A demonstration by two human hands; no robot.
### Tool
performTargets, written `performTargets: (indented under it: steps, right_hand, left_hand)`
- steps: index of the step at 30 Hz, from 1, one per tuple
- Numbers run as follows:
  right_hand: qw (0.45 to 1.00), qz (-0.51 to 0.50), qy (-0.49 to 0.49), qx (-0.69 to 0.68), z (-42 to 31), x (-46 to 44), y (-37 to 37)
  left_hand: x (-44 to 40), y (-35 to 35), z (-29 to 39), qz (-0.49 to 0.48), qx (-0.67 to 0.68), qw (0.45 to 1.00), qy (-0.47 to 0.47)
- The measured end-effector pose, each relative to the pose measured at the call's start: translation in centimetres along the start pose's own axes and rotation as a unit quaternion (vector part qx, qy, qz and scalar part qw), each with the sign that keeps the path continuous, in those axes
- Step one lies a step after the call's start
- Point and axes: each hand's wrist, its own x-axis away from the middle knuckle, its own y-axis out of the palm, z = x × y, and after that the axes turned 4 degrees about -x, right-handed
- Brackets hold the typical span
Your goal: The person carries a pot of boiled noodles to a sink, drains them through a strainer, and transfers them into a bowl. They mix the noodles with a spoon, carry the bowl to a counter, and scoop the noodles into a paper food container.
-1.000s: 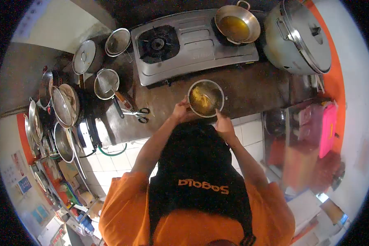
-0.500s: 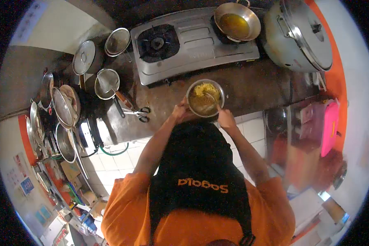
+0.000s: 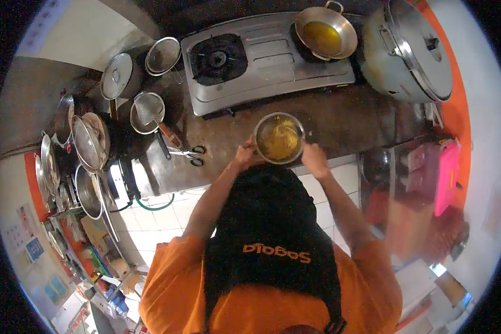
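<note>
A round metal bowl (image 3: 259, 149) stands near the counter's front edge, with a yellow, crumbly mixture (image 3: 278, 146) in it. My left hand (image 3: 244, 155) is closed on the bowl's left rim. At the right rim, my right hand (image 3: 315, 159) is closed round the handle of a metal utensil, which looks like a spoon. Its head sits blurred in the yellow mixture, so its exact shape is hidden.
Behind the bowl is a two-burner gas stove (image 3: 273, 72), with a wok of yellow oil (image 3: 323, 39) on its right burner. A large lidded pot (image 3: 392, 61) stands right of it. Scissors (image 3: 192, 153) and strainers (image 3: 148, 113) lie left. A pink lid (image 3: 447, 178) is at right.
My right hand has shifted slightly right and down with the utensil. The yellow clump at the back of the bowl is now spread through the brownish part, more evenly mixed.
</note>
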Motion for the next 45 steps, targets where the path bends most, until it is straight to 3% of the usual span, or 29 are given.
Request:
performTargets:
  steps: [2, 4, 6, 8, 9, 10, 12, 16, 17, 18, 19, 21, 22, 23, 24, 25, 26, 28, 30, 32, 35, 37, 39, 40, 41, 42, 43, 44, 45]
  right_hand:
    - [1.000, -0.001, 0.018, 0.006, 1.1, -0.6, 4.6]
    - [0.994, 0.027, -0.108, -0.007, -0.2, 1.0, 4.3]
    - [0.996, -0.003, -0.085, 0.021, -0.6, 1.4, 1.0]
    - [0.999, 0.019, 0.034, -0.029, -1.4, 0.8, -1.0]
    - [0.999, 0.020, 0.037, -0.031, -1.0, 0.8, 0.1]
    - [0.999, 0.031, -0.018, -0.026, -0.3, 1.1, 2.2]
    - [0.989, 0.059, -0.136, -0.010, 0.7, 0.6, 4.9]
    - [0.996, 0.033, -0.053, -0.066, 1.7, -0.5, 0.5]
    - [0.999, 0.034, 0.007, 0.011, 1.6, -1.2, 3.0]
    - [0.999, 0.034, 0.010, 0.010, 1.0, -0.5, 4.3]
    - [0.999, 0.046, -0.024, 0.012, 0.4, 0.8, 5.6]
    - [0.990, 0.056, -0.131, 0.005, 1.9, 0.5, 5.6]
    - [0.995, -0.019, -0.100, 0.004, 2.0, 0.6, 2.0]
    - [0.997, 0.028, -0.067, -0.010, 2.0, 0.1, 0.5]
    - [0.996, 0.074, -0.032, -0.024, 2.2, 0.0, 0.0]
    - [0.999, 0.040, -0.003, -0.021, 2.0, -0.3, 1.6]
    - [0.999, 0.007, 0.027, -0.017, 1.6, -1.1, 3.9]
    - [0.997, 0.037, -0.065, -0.029, 0.9, 0.2, 6.6]
    - [0.996, -0.015, -0.087, 0.000, 0.4, 1.7, 2.5]
    - [0.997, 0.019, -0.073, -0.005, 0.2, 2.6, -0.4]
    - [0.998, 0.038, -0.045, -0.003, -0.2, 0.8, -1.2]
    - [1.000, 0.019, -0.022, 0.001, -0.5, 0.0, -0.5]
    - [0.959, 0.070, -0.232, 0.146, -0.9, -1.1, 0.1]
    - [0.960, 0.069, -0.229, 0.145, -1.1, -0.8, -0.9]
    - [0.951, 0.060, -0.238, 0.188, -1.1, -0.5, -2.3]
    - [0.940, 0.051, -0.247, 0.231, -0.9, -0.4, -3.3]
    - [0.957, 0.038, -0.189, 0.217, 0.2, -1.0, -3.5]
    - [0.956, 0.036, -0.191, 0.218, 1.0, -0.8, -3.1]
    - [0.980, 0.023, -0.112, 0.161, 1.7, -0.3, -2.5]
  left_hand:
    - [-0.9, -1.3, -1.7, -0.015, 0.041, 0.999, -0.010]
    - [-2.3, -2.4, -1.7, 0.031, -0.080, 0.996, 0.038]
    - [-1.8, -2.5, -2.1, 0.026, -0.106, 0.992, 0.065]
    - [-1.5, -2.0, -2.0, 0.017, -0.131, 0.987, 0.086]
    - [-1.6, -1.8, -1.7, 0.025, -0.037, 0.999, 0.019]
    - [-1.3, -1.5, -1.7, 0.032, 0.058, 0.997, -0.050]
    - [0.1, 0.2, 0.5, 0.050, 0.011, 0.998, -0.030]
    - [0.5, -0.2, 0.3, 0.059, 0.008, 0.997, -0.047]
    - [-1.6, -2.0, -1.7, 0.058, 0.007, 0.997, -0.048]
    - [-5.0, -4.9, -5.0, -0.005, -0.216, 0.966, 0.139]
    - [-5.0, -4.3, -4.5, -0.065, -0.417, 0.850, 0.315]
    - [-1.6, -2.0, -1.3, -0.054, -0.160, 0.982, 0.089]
    - [1.5, 0.6, 2.0, -0.002, -0.019, 1.000, -0.008]
    - [1.7, 0.3, 2.0, -0.001, -0.019, 1.000, -0.009]
    - [1.9, -0.4, 1.7, -0.019, -0.329, 0.930, 0.164]
    - [1.6, -0.9, 1.2, -0.036, -0.595, 0.737, 0.318]
    - [0.7, -0.8, 0.8, -0.040, -0.595, 0.737, 0.320]
    - [-1.7, -0.1, 0.4, 0.027, -0.280, 0.957, 0.073]
    - [-1.3, -0.2, 1.3, 0.051, -0.184, 0.981, 0.021]
    - [-0.6, -0.4, 1.6, 0.073, -0.094, 0.992, -0.037]
    - [-1.6, -1.7, -0.1, 0.107, -0.211, 0.971, -0.022]
    - [-3.0, -3.4, -2.1, 0.061, -0.494, 0.863, 0.080]
    - [-5.1, -3.9, -2.6, 0.067, -0.541, 0.835, 0.077]
    - [-4.9, -3.5, -2.2, 0.076, -0.583, 0.806, 0.070]
    - [-4.4, -3.4, -1.9, 0.074, -0.584, 0.805, 0.069]
    - [-2.6, -2.2, 0.3, 0.040, -0.498, 0.865, 0.033]
    - [-1.1, -1.1, 2.2, 0.007, -0.404, 0.915, -0.003]
    - [-0.1, 0.1, 3.0, 0.009, -0.402, 0.916, -0.003]
    - [0.6, 1.4, 3.5, 0.038, -0.265, 0.963, 0.006]
